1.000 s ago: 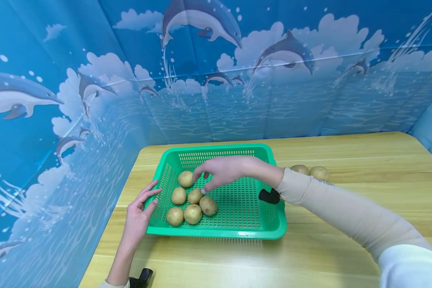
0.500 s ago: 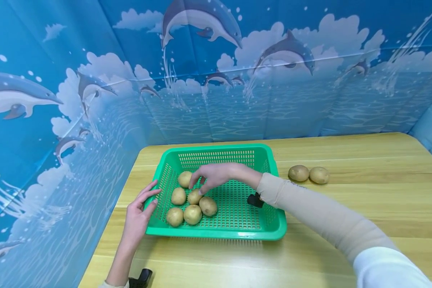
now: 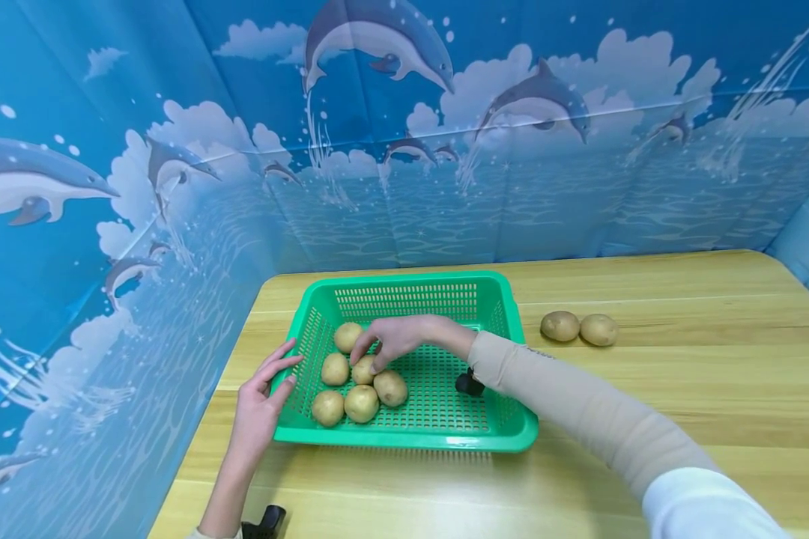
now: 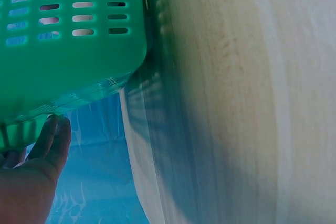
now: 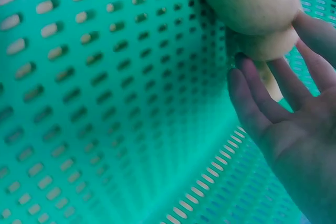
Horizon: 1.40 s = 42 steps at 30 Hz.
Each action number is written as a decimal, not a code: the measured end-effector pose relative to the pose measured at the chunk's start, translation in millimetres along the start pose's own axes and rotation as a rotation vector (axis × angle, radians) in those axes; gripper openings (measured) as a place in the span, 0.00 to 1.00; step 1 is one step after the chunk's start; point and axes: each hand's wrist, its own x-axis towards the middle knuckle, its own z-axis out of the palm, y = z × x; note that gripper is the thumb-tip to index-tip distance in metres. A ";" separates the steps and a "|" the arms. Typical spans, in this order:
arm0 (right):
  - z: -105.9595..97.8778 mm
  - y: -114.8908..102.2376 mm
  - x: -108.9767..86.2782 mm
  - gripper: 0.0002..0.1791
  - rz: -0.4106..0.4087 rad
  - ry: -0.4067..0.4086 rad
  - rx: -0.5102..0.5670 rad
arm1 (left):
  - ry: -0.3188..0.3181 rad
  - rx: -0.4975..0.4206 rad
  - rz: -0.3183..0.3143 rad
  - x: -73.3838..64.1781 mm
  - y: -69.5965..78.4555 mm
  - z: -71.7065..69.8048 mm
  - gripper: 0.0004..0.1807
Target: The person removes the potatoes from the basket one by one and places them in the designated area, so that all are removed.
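My right hand (image 3: 398, 338) reaches down into a green plastic basket (image 3: 445, 443) and grips a round potato (image 3: 362, 372) between thumb and fingers. In the right wrist view the fingers (image 5: 257, 90) lie around this potato (image 5: 273, 45), and a larger one (image 5: 252, 1) hides part of it. Several more potatoes (image 3: 328, 408) lie around it in the basket's left half. My left hand (image 3: 259, 404) holds the basket's left rim, thumb and fingers on it. The left wrist view shows fingertips (image 4: 60, 129) at the rim, beside the slotted basket wall (image 4: 73, 61).
Two potatoes (image 3: 560, 326) lie side by side on the wooden table (image 3: 681, 359), right of the basket. A blue curtain with dolphins (image 3: 404, 195) hangs behind and to the left of the table. Black straps with small devices sit at both wrists.
My right hand has moved left and down, from above the potatoes onto the middle one, which it now grips. The arm no longer covers the two potatoes on the table. My left hand stays put.
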 end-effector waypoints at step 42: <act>-3.5 -5.6 -1.4 0.22 -0.046 0.100 0.000 | 0.000 -0.027 0.004 -0.2 -0.6 0.4 0.16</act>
